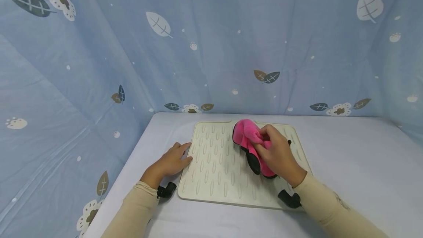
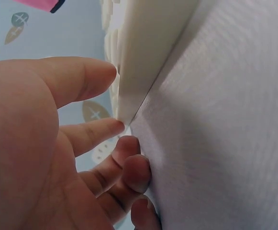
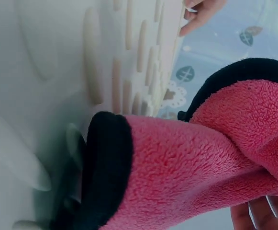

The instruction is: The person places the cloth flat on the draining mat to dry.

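R fingers round pink cloth, L fingers apart @ mat

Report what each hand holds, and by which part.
The right hand pinches the pink cloth by a bunched-up fold. The left hand holds nothing; it is at the left edge of the cream mat.
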The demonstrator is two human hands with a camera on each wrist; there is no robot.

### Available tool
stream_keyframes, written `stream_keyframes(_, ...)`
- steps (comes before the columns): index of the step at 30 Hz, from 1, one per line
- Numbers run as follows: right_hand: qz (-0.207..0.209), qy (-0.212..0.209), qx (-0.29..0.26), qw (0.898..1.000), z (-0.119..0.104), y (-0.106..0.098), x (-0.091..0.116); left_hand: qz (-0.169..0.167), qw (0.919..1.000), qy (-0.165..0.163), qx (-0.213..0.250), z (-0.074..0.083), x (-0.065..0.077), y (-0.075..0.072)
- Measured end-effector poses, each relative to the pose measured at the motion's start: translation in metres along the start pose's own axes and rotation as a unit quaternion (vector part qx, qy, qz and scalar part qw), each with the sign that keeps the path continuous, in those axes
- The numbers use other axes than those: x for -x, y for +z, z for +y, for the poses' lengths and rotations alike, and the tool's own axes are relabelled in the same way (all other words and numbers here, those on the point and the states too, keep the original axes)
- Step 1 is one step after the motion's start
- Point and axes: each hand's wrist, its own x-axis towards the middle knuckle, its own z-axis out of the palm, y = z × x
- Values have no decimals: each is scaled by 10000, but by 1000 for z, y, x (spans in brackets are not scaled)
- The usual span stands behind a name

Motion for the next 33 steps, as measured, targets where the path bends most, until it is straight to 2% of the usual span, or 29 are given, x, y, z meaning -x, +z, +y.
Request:
stream_keyframes(4,-244,144,90,9996,3,4,-2,-8,10000,-12,-47,0,-1,1)
stream_keyframes(12,-1119,652,55,9916,9,10,0,3,10000,-52,-84,1,-1,1)
stream_keyframes(25,-2181,691,182,9733,10,19,3,28,9999,-86,-124,1,1,1)
stream_keyframes(33,-2391,531,465,9684,9,20,7,32,9999,-47,-162,1,2,1)
